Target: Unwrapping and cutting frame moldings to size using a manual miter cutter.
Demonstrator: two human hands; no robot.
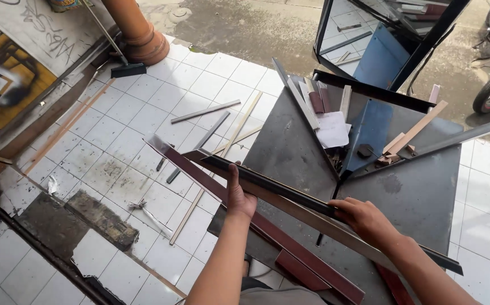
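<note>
Right now we look down on a dark metal table whose top has a V-shaped notch, standing on a white tiled floor. Our left hand is wrapped around a long dark metal bar, fingers curled over its upper edge near the table's left corner. Our right hand lies further along the same bar, palm down, fingers closed over it and pressing it to the table top. The bar runs diagonally from upper left to lower right across the front of the table, its left end jutting out past the edge over the floor. Just beneath it, a longer maroon strip runs in nearly the same direction. In the notch we see a blue panel, a white sheet of paper and several wooden offcuts. On the floor lie loose metal strips, and a broom head rests near an orange pipe.
</note>
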